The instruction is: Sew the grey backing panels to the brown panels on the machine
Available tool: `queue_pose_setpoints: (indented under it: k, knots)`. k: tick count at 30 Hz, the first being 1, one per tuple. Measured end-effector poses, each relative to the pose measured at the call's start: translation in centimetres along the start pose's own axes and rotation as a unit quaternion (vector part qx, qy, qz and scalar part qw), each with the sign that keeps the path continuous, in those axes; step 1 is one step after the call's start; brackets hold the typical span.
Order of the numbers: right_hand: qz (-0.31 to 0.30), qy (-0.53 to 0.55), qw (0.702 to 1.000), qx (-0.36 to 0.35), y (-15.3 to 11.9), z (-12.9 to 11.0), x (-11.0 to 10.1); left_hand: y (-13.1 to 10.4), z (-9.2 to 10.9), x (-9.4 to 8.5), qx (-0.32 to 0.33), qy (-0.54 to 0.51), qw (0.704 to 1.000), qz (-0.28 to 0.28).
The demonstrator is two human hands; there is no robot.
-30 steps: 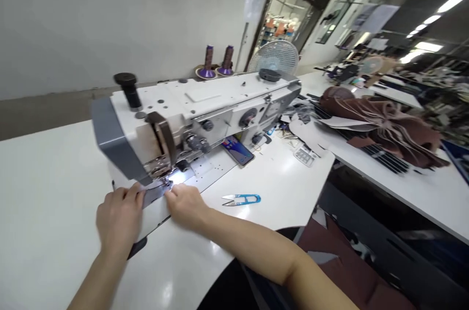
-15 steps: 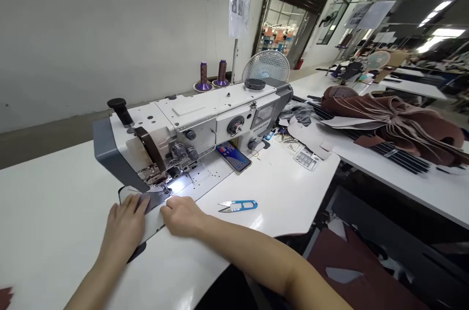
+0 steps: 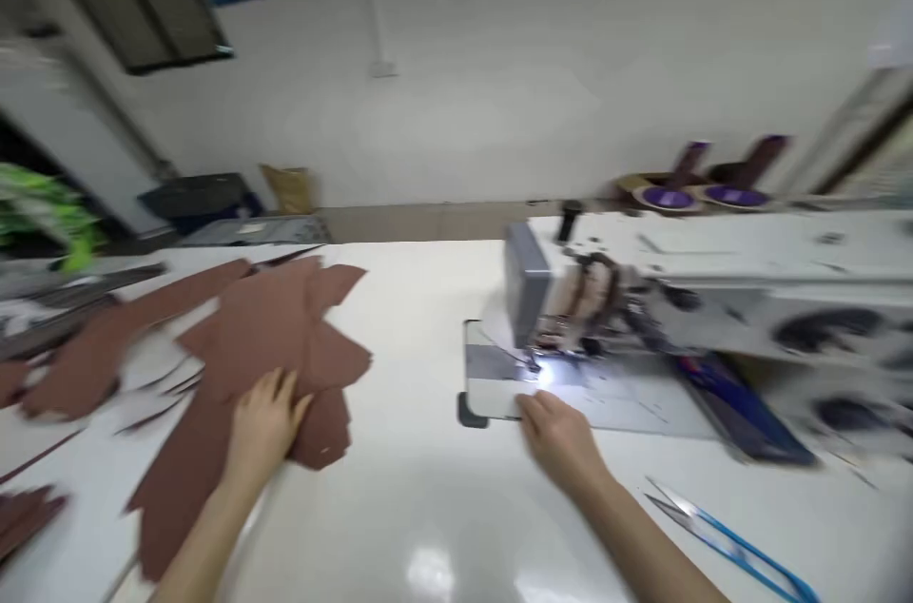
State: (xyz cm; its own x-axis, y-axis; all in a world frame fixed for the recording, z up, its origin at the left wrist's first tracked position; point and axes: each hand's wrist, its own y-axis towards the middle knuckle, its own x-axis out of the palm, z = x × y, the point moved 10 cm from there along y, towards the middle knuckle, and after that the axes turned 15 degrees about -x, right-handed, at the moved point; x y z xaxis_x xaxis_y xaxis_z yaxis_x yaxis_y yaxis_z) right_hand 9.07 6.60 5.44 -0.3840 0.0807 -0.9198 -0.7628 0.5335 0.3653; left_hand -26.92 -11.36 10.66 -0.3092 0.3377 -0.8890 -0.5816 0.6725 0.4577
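Observation:
My left hand (image 3: 262,420) lies on a pile of flat brown cut pieces (image 3: 267,318), fingers stretched out over the top ones. These look like leather or a similar sheet material. My right hand (image 3: 560,437) is closed at the front edge of the sewing machine's bed plate (image 3: 492,394), just below the lit needle area. Whatever its fingers hold, if anything, is hidden. The sewing machine (image 3: 528,284) stands to the right, its head close above that hand. Blue-handled thread snips (image 3: 738,546) rest on the table to the right of my right forearm. The picture is blurred by motion.
A phone (image 3: 748,418) lies under the machine arm. Two thread cones (image 3: 689,165) stand behind the machine. More brown pieces (image 3: 32,517) and dark strips (image 3: 100,284) are at the left on the white table (image 3: 399,508). A wall (image 3: 499,89) closes off the back.
The view has swung to the left. My left hand has gone from the machine's needle area to the brown pile. My right hand stays beside the bed plate.

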Motion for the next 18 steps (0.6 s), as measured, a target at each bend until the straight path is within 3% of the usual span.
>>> queue_pose_setpoints:
  k: [4,7,10,13,18]
  knots:
    - [0.027,0.017,0.999,-0.013,0.0,0.8,1.2,0.8,-0.8,0.7,-0.016,0.018,0.999,-0.022]
    - [0.023,0.029,0.999,-0.002,-0.6,1.4,1.6,1.2,-1.6,0.3,-0.082,-0.141,0.984,-0.072]
    - [0.014,0.041,0.999,0.006,-0.8,1.7,2.0,1.4,-2.9,-0.3,-0.15,-0.281,0.943,-0.094]
    - [0.029,0.039,0.999,0.023,-0.8,1.9,1.8,2.3,-4.7,-1.0,-0.211,-0.347,0.91,-0.081]
    - [0.048,0.054,0.997,0.024,-0.8,2.1,1.9,4.9,-7.8,-2.8,-0.351,-0.503,0.79,-0.004]
